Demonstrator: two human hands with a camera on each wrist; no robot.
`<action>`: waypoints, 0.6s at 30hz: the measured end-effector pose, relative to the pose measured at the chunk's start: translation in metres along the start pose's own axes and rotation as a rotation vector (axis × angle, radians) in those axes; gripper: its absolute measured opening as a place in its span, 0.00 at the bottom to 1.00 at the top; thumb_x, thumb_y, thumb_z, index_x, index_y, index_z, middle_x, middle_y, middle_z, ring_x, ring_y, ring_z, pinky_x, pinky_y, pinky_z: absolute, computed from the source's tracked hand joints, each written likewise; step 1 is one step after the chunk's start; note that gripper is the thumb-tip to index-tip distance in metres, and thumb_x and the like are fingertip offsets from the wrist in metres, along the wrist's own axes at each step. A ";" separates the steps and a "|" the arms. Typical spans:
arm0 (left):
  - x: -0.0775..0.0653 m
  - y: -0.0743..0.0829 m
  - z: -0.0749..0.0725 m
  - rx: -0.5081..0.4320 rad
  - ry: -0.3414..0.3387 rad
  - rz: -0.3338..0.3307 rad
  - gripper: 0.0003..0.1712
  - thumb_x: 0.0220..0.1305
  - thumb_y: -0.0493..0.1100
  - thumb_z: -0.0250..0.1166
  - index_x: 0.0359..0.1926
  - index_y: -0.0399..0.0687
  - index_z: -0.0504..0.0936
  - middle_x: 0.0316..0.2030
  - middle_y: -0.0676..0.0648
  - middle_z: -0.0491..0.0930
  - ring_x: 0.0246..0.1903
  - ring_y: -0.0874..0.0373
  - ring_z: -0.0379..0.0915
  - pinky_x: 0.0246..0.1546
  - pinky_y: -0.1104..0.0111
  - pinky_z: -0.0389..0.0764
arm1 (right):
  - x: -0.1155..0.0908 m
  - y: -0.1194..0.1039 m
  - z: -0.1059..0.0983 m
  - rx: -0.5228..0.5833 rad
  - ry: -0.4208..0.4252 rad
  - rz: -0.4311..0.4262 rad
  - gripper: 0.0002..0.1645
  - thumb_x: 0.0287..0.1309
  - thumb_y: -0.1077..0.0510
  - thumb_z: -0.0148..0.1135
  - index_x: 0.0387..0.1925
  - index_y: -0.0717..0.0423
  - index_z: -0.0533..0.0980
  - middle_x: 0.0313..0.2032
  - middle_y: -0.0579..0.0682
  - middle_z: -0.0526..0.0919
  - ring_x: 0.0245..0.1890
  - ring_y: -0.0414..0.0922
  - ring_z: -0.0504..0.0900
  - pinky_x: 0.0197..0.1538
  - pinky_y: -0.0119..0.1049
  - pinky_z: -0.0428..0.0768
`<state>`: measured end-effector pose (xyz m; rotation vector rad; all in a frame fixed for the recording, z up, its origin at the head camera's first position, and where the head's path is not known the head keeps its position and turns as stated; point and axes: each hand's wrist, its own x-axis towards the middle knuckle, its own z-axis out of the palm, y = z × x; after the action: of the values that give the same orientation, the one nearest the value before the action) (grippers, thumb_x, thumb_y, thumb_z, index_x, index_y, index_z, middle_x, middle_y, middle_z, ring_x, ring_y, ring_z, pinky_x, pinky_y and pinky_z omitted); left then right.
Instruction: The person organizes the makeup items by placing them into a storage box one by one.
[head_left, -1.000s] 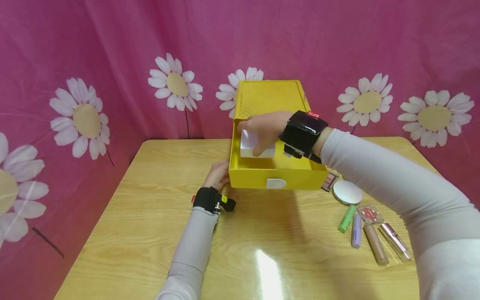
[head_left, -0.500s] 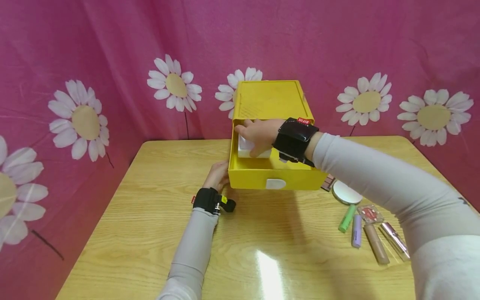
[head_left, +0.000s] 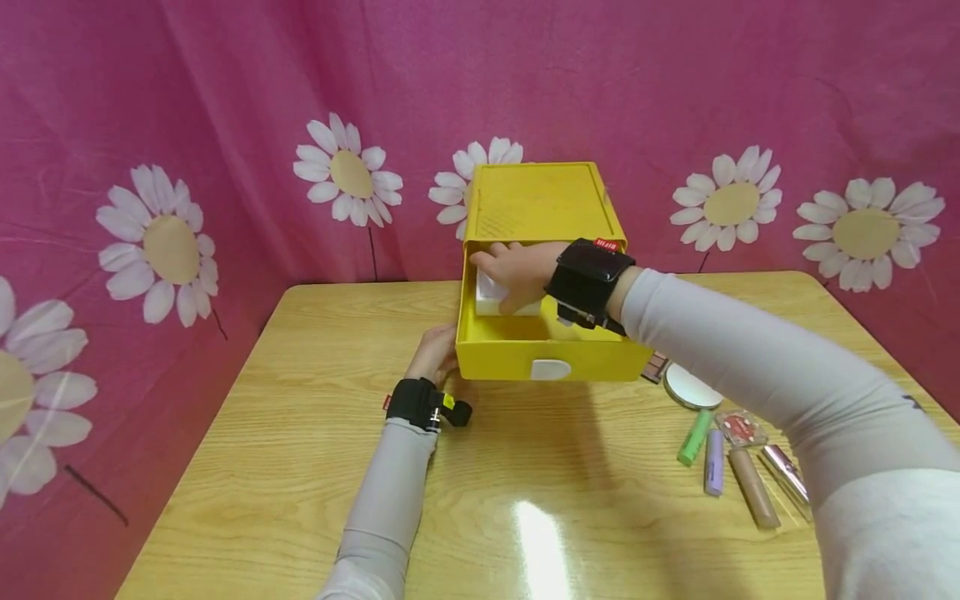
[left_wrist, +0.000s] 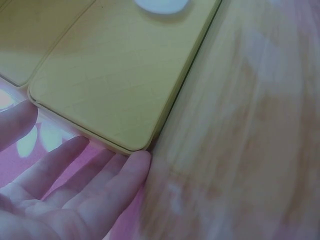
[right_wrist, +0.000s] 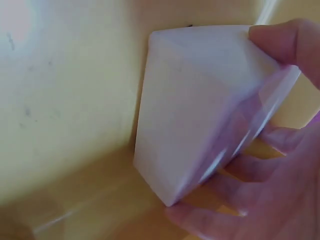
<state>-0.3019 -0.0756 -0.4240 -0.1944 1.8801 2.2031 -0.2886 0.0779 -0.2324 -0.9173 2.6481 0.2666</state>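
A yellow drawer box with a white pull tab on its front stands on the table, its front compartment open at the top. Inside its left part, my right hand grips a white box, thumb on one side and fingers spread along the other. The right wrist view shows the white box low in the drawer, close to a yellow wall, its glossy face toward the palm. At the drawer's left side, my left hand rests its extended fingertips against the edge.
Right of the drawer lie a round white compact, a green tube, a lilac tube, a brown tube, a shiny pink tube and a clear-cased red palette. A pink flowered curtain hangs behind the table.
My right hand has moved slightly left and down with the white box, deeper into the drawer, then nearly stopped. My left hand stays at the drawer's side.
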 end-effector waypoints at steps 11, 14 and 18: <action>0.001 0.001 0.001 -0.003 -0.004 -0.009 0.20 0.63 0.47 0.58 0.51 0.38 0.77 0.45 0.42 0.77 0.40 0.55 0.73 0.39 0.66 0.77 | 0.009 0.008 0.001 0.052 0.024 -0.009 0.46 0.55 0.50 0.61 0.66 0.62 0.47 0.62 0.60 0.60 0.59 0.51 0.62 0.64 0.42 0.60; 0.000 0.002 0.001 -0.004 -0.004 -0.008 0.20 0.63 0.47 0.58 0.51 0.38 0.77 0.45 0.42 0.77 0.40 0.55 0.73 0.40 0.66 0.77 | 0.010 0.008 0.000 0.059 0.036 -0.012 0.44 0.56 0.51 0.61 0.65 0.63 0.49 0.60 0.60 0.63 0.56 0.50 0.63 0.63 0.41 0.60; -0.001 0.002 0.000 -0.009 -0.004 -0.008 0.21 0.63 0.47 0.58 0.51 0.38 0.77 0.46 0.42 0.77 0.41 0.55 0.73 0.40 0.65 0.77 | 0.007 0.005 -0.002 0.067 0.048 -0.022 0.42 0.56 0.52 0.60 0.64 0.64 0.51 0.58 0.60 0.64 0.55 0.50 0.64 0.63 0.41 0.60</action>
<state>-0.3018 -0.0759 -0.4219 -0.1984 1.8646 2.2059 -0.2975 0.0769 -0.2329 -0.9422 2.6709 0.1517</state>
